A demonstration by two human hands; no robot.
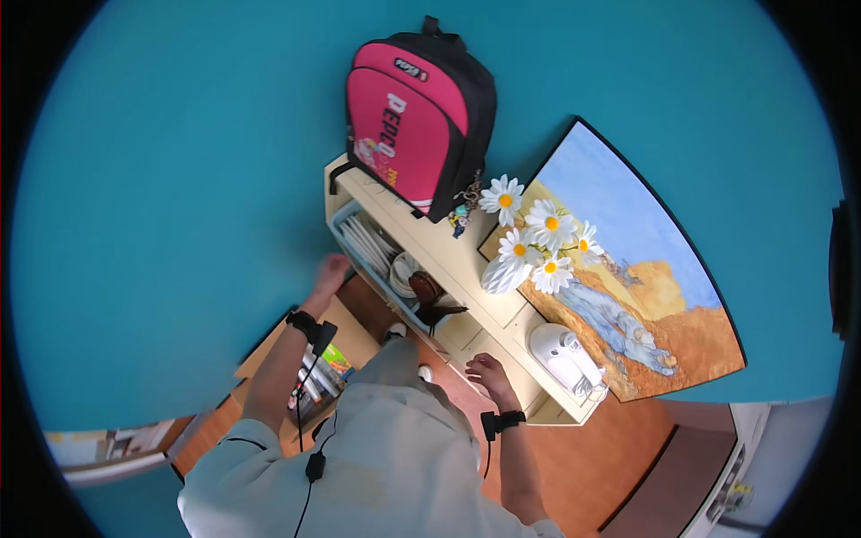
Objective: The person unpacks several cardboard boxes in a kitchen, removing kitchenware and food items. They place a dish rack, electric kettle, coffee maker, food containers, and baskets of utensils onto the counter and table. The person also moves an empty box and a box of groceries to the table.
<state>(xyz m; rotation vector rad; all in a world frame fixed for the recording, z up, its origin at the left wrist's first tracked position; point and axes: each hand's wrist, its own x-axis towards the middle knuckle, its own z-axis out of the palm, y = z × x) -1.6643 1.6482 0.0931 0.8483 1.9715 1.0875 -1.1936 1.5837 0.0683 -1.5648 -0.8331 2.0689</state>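
My left hand [331, 274] is at the left end of a cream cabinet [420, 225], close to the near rim of a light-blue bin [372, 272]. Its fingers are partly hidden, and contact with the rim cannot be made out. Inside the bin are several thin white upright items [365, 243], a round white bundle [402, 274] and a brown rounded object [425, 288]. A dark slender object [440, 312] lies at the bin's right end. My right hand [490, 376], fingers loosely bent and apart, hovers by the cabinet's front edge with nothing visible in it.
On the cabinet top stand a pink and black backpack [410, 128] with a keychain [461, 212], a white vase [504, 276] of daisies and a white appliance [565, 356] with a cord. A painting [632, 269] leans behind. At lower left, a box [323, 383] holds books.
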